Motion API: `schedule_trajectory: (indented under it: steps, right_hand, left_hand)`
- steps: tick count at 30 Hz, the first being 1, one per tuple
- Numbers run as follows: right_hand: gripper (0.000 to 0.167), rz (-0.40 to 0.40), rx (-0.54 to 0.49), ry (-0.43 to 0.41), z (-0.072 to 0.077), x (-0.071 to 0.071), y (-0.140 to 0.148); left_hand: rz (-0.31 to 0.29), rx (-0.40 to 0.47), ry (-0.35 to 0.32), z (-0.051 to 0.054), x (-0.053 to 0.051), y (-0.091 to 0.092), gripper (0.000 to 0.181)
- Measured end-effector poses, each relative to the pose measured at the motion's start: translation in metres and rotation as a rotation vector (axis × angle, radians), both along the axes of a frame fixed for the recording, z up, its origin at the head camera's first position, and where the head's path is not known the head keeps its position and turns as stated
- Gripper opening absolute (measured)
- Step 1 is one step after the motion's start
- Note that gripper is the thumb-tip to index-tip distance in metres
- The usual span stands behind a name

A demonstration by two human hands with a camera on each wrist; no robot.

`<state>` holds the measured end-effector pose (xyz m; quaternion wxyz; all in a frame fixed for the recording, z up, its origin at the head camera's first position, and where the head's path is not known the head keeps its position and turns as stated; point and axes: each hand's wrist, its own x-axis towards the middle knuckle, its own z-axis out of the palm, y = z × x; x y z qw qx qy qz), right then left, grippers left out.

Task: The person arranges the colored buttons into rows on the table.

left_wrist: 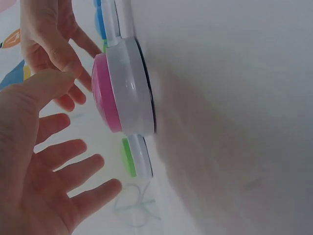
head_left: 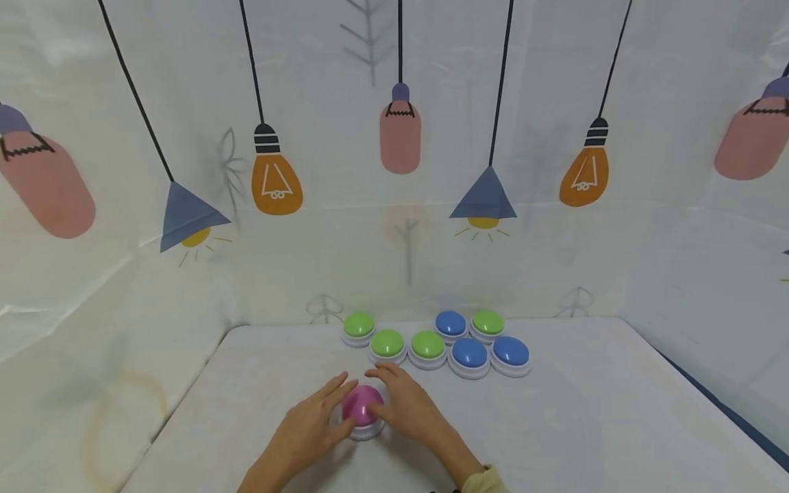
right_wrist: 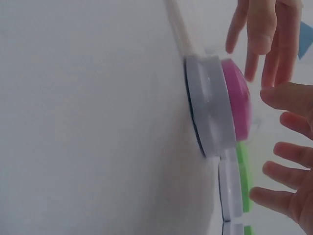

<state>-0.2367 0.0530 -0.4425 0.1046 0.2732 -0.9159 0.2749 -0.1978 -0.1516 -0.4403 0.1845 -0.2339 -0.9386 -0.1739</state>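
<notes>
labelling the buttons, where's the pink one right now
In the head view, the pink button sits low, just left of centre, on the white table between the left hand and right hand, nearer the camera than the green buttons and blue buttons.

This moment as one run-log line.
left hand: hovers near pink dome button | right hand: hovers near it | farther back on white table: four green dome buttons, three blue dome buttons
</notes>
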Motion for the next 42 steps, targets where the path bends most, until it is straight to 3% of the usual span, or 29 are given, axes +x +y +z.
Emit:
schedule_trajectory:
  steps: [7, 13, 18, 24, 30, 36, 42]
  right_hand:
    - [0.061, -0.073, -0.075, -0.011, -0.002, -0.026, 0.014]
    - [0.069, -0.086, -0.056, 0.073, -0.011, -0.048, 0.024]
    - [0.070, -0.075, -0.045, 0.126, -0.010, -0.068, 0.026]
    - [0.074, -0.051, -0.023, 0.071, -0.006, -0.086, 0.024]
    - [0.075, -0.058, 0.071, 0.029, -0.008, -0.096, 0.020]
    - [0.075, -0.081, 0.166, 0.042, -0.013, -0.101, 0.016]
    - [0.068, -0.115, 0.220, 0.085, -0.017, -0.102, 0.013]
  left_hand:
    - [0.084, 0.080, -0.010, 0.004, -0.019, 0.013, 0.063]
    - [0.085, 0.158, -0.075, 0.008, -0.042, 0.026, 0.064]
    - [0.096, 0.205, -0.129, 0.005, -0.067, 0.033, 0.064]
    - [0.062, 0.204, -0.187, -0.003, -0.088, 0.038, 0.064]
    - [0.046, 0.205, -0.212, -0.005, -0.100, 0.044, 0.065]
    - [0.036, 0.219, -0.284, -0.010, -0.108, 0.041, 0.064]
    - [0.005, 0.218, -0.309, -0.015, -0.114, 0.041, 0.060]
